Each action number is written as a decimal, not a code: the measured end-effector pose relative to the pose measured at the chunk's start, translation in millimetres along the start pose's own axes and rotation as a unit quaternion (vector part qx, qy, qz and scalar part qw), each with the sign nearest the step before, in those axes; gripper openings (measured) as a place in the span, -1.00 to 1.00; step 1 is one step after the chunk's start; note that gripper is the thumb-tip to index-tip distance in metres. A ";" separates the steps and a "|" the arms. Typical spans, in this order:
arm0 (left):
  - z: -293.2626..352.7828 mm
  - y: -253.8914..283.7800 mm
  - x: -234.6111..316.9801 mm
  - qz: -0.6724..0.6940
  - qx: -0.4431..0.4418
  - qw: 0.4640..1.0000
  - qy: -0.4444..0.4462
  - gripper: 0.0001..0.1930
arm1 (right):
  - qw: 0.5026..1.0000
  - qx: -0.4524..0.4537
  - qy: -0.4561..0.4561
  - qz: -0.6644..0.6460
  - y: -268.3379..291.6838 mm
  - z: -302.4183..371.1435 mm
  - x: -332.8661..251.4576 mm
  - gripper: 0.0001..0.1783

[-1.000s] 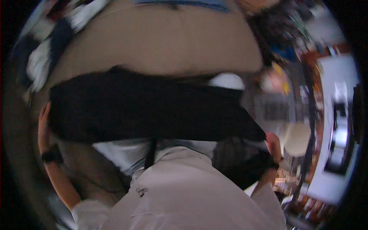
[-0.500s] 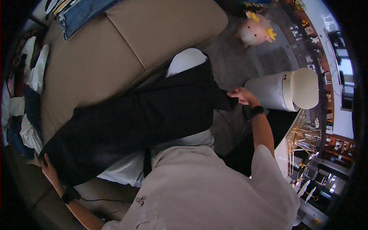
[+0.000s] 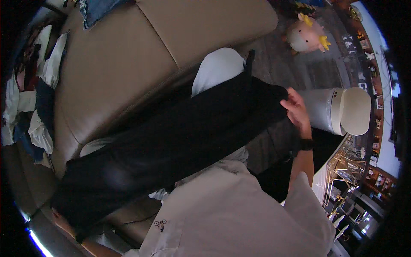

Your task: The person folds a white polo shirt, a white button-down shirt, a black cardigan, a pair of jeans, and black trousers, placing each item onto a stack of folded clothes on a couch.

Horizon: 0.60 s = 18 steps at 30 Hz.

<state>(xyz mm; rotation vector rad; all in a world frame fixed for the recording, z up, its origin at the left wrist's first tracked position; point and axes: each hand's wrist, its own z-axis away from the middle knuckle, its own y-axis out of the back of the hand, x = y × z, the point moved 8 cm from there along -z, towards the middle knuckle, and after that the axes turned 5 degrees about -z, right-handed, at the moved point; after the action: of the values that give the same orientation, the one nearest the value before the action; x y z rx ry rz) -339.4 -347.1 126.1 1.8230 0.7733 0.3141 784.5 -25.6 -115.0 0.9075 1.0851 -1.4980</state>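
A long black garment (image 3: 171,132) stretches across my lap from lower left to upper right; its exact kind cannot be told. Its lower left end is pinched in my left hand (image 3: 62,222), whose fingers are partly hidden by the cloth. At the other end my right hand (image 3: 297,110) grips the edge, thumb and fingers closed on the fabric. A narrow black strip (image 3: 250,62) sticks up from the garment beside my light-clad knee (image 3: 218,66).
Brown leather sofa (image 3: 111,73) lies under and beyond the garment. Crumpled white and dark clothes (image 3: 40,98) are piled at the left, denim (image 3: 96,10) at the far edge. Right of me stand a white bin (image 3: 321,107) with its lid raised and a pink animal-shaped stool (image 3: 306,36).
The garment has been drawn out longer and straighter. My right hand has moved right and now grips its end higher on the cloth; my left hand has lowered. The view has shifted slightly.
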 end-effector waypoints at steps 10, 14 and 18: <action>69.0 -110.8 -2.7 0.028 -0.095 0.995 0.022 -0.50 | 0.961 -0.079 -0.185 -0.188 -52.0 -21.8 35.3 -0.67; 68.5 -81.0 -33.9 0.006 -0.011 1.000 0.000 -0.52 | 0.998 0.016 -0.044 0.031 -24.5 -21.2 -8.3 -0.69; 84.7 -68.1 -52.9 0.017 0.049 0.993 0.102 -0.52 | 0.987 0.063 0.142 -0.038 -23.4 20.2 -75.0 -0.57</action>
<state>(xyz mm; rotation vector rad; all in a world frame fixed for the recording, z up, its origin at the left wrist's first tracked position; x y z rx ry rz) -356.8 -429.3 39.2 1.9182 0.9131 0.4988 775.2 -20.9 -34.5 1.2080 1.2523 -1.5453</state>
